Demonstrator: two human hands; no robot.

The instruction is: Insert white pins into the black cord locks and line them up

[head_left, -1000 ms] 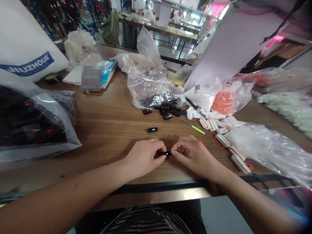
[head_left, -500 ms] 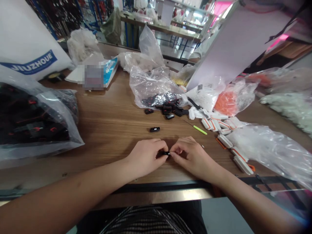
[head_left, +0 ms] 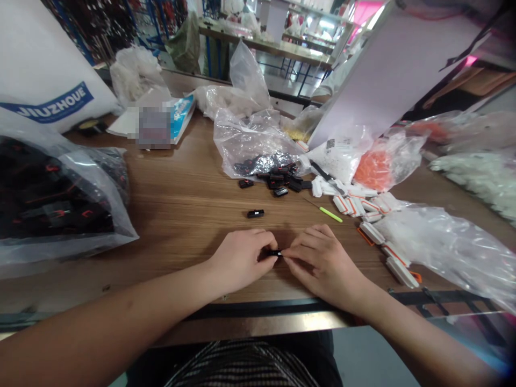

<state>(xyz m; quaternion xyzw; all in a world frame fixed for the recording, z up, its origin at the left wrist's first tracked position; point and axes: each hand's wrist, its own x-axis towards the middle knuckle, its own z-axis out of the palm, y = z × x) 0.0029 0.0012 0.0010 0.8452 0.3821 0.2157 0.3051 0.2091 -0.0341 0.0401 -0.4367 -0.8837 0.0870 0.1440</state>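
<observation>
Workroom, wooden worktop (head_left: 181,215) heaped with stock. Large white sack (head_left: 40,54), printed in blue "JIUZHOUE". Clear bag of black-and-red parts (head_left: 60,199), far left. Green-handled pick (head_left: 331,214), right of centre. Left hand (head_left: 241,260) and right hand (head_left: 324,263): both grips closed on one small black plastic piece (head_left: 275,252), held between them over the worktop. Probably light, stiff and slick; best pinched at its ends.

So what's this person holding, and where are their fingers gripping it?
A small black plastic part, pinched at its two ends between the fingers of the left hand and the right hand.
</observation>
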